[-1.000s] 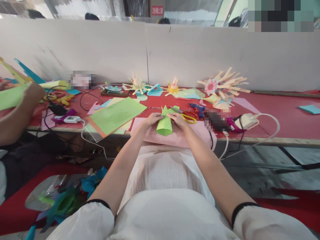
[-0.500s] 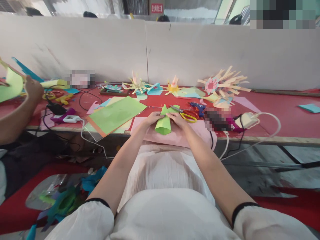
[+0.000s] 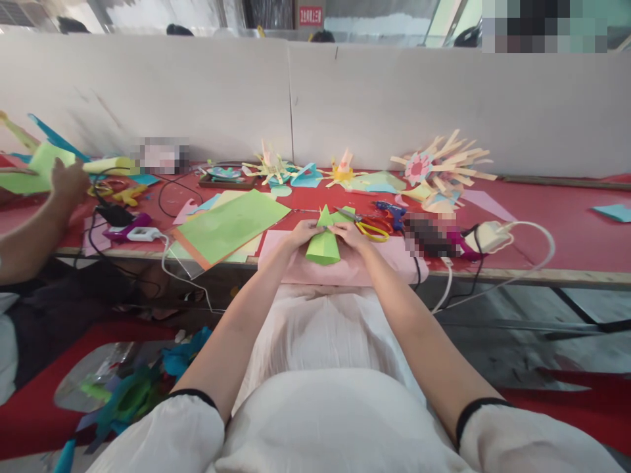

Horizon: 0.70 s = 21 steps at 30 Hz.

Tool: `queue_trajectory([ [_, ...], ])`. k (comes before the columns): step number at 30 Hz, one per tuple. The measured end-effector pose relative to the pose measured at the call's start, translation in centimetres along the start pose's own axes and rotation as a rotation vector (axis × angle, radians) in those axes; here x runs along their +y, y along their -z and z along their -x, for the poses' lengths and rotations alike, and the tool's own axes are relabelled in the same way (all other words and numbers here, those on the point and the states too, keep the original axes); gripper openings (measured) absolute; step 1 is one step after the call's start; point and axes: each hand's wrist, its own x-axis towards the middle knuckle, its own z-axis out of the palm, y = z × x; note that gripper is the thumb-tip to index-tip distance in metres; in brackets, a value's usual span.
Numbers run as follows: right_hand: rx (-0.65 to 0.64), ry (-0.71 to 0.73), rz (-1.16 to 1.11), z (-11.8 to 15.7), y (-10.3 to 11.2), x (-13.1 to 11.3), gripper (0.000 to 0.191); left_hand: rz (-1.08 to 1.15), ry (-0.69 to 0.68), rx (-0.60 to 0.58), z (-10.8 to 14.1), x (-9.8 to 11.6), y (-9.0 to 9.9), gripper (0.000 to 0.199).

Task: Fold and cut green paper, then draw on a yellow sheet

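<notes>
A green paper cone (image 3: 323,250) is held between my two hands, its point away from me and its wide end toward me. My left hand (image 3: 305,231) grips its left side, and my right hand (image 3: 346,233) grips its right side, with the thumbs close together on top. Beneath lies pink paper (image 3: 384,263) at the table's front edge. Scissors with yellow handles (image 3: 372,229) lie just beyond my right hand. Left of my hands rests a sheet of green paper (image 3: 234,223) over an orange one.
A blue glue gun (image 3: 392,213) lies right of the scissors. Paper crafts with strips (image 3: 446,164) stand along the white partition (image 3: 197,85). Power strips (image 3: 129,227) with cables sit on both sides. At the left, another person's hand (image 3: 69,177) handles green paper.
The wide end of the cone has tipped down slightly, showing less of its inside. My hands stay almost in place. The other person's green paper has shifted.
</notes>
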Motion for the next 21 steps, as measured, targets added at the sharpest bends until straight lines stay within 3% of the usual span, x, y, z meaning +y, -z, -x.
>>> queue_trajectory([
  [15,-0.033,-0.008,-0.074,-0.04,0.09,0.47,0.04,-0.026,-0.01,0.005,0.28,0.39,-0.07,0.041],
  [21,0.019,-0.043,-0.128,0.39,-0.16,-0.04,0.04,-0.084,0.021,0.038,0.06,0.67,0.14,0.037],
])
